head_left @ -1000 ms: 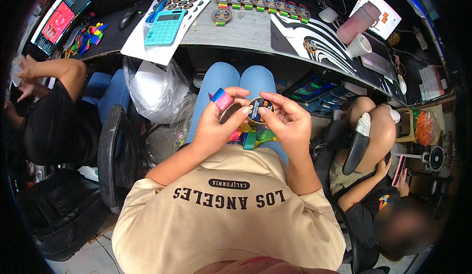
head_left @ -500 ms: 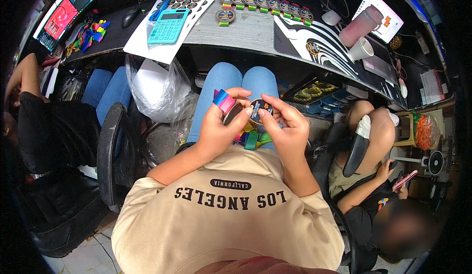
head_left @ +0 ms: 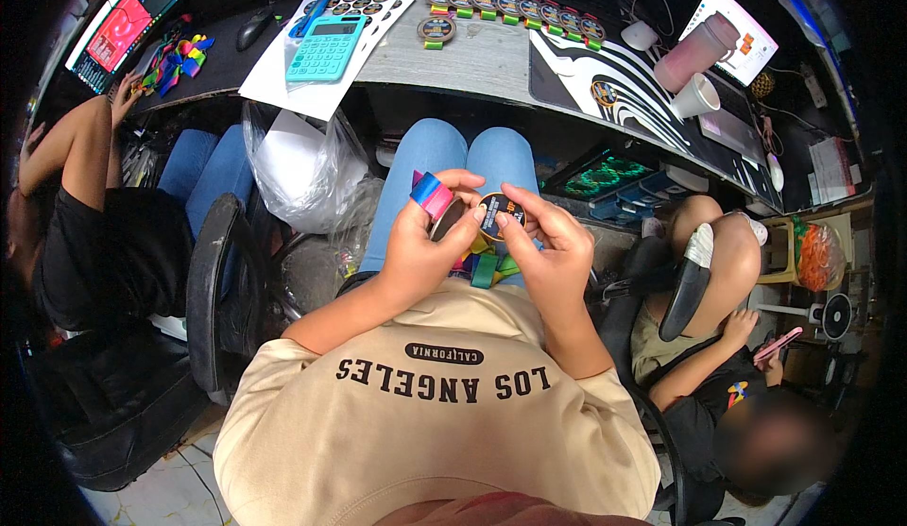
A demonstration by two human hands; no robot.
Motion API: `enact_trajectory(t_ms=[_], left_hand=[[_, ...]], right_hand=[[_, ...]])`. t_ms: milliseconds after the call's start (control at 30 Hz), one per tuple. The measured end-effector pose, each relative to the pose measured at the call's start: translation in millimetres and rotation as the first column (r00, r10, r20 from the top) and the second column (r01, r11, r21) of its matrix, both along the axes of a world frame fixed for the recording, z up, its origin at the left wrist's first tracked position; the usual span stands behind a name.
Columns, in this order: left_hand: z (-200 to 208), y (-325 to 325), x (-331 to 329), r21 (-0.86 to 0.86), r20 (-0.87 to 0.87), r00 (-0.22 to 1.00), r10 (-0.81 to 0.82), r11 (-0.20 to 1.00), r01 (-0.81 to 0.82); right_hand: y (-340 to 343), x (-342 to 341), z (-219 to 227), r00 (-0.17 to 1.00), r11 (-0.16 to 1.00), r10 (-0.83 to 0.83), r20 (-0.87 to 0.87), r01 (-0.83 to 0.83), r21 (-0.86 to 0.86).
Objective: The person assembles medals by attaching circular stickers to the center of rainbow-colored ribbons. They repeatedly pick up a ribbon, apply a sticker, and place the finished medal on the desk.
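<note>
Above my lap, my left hand [head_left: 416,243] is closed on a medal [head_left: 448,219], whose dark round face shows behind the thumb. A blue and pink ribbon [head_left: 432,195] loops over that hand's fingers. My right hand [head_left: 550,243] pinches a round black printed sticker [head_left: 492,218] between thumb and fingers. The left thumb tip meets the sticker's left edge. Whether the sticker touches the medal, I cannot tell. Below the hands, a green and multicoloured ribbon [head_left: 484,269] hangs over my lap.
On the desk stand a row of medals [head_left: 508,5], one separate medal [head_left: 436,30], a turquoise calculator [head_left: 324,49] on sticker sheets [head_left: 378,5], and a white cup [head_left: 696,96]. A plastic bag [head_left: 302,172] hangs left of my knees. People sit on both sides.
My hands keep their hold, with only a slight shift of the right thumb. The person on the left has reached a hand to the ribbons on the desk. Lights under the desk turned from yellow to green.
</note>
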State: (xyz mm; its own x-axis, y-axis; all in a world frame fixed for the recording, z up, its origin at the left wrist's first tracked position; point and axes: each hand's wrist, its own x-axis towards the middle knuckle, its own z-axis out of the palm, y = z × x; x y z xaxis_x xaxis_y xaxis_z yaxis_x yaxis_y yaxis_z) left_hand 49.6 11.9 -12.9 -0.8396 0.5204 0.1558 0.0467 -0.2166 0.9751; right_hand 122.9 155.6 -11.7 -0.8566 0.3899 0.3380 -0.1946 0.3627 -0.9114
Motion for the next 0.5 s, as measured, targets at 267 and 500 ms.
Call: enact_trajectory(t_ms=[267,500], left_hand=[[0.6,-6.1,-0.8,0.023,0.067,0.997,-0.044,0.999,0.042],[-0.9,-10.3,-3.8,0.067,0.08,0.993,-0.085,0.995,0.08]], right_hand=[[-0.6,-0.8,-1.0,1.0,0.995,0.011,0.003,-0.011,-0.101],[1.4,0.2,-0.1,1.0,0.995,0.023,0.019,-0.021,-0.098]])
